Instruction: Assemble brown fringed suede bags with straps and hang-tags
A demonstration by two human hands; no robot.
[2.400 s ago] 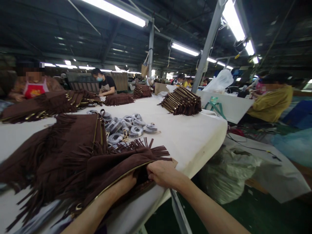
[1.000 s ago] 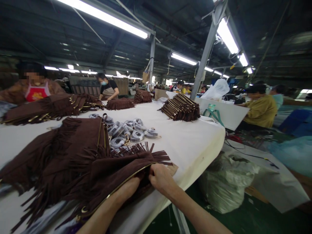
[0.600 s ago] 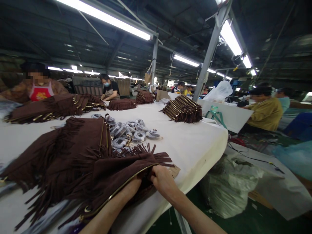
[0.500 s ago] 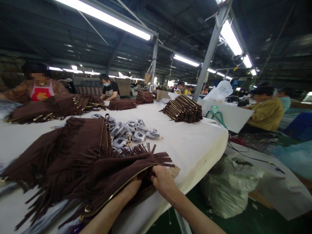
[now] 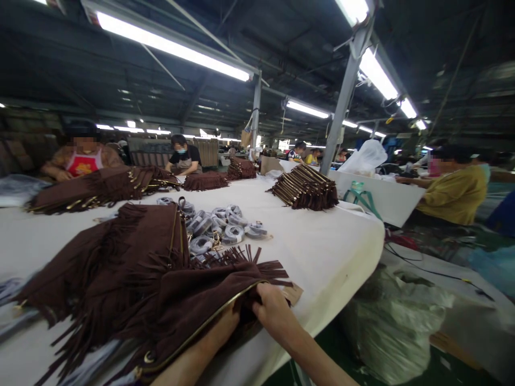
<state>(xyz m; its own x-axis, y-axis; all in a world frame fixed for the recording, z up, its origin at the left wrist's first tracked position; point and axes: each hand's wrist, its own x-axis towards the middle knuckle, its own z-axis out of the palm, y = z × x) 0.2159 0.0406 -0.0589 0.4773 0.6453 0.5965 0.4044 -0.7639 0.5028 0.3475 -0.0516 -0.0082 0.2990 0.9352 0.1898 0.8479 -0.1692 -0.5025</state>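
A brown fringed suede bag [image 5: 177, 300] with a gold zipper lies on top of a pile of like bags at the near edge of the white table [image 5: 322, 246]. My right hand [image 5: 273, 313] grips the bag's open zipper end, fingers curled over the edge. My left hand [image 5: 227, 324] is pushed inside the bag's opening, and its fingers are hidden by the suede. A small tan tag [image 5: 293, 294] pokes out just beyond my right hand.
Several plastic-wrapped coiled straps [image 5: 223, 225] lie mid-table. More bag stacks sit at the far right [image 5: 306, 187] and far left [image 5: 100, 187]. Other people work around the tables. A filled plastic sack [image 5: 394, 316] sits on the floor to the right.
My hands stay at the bag's zipper end. The view has tilted up and shifted slightly, so everything sits lower in the frame.
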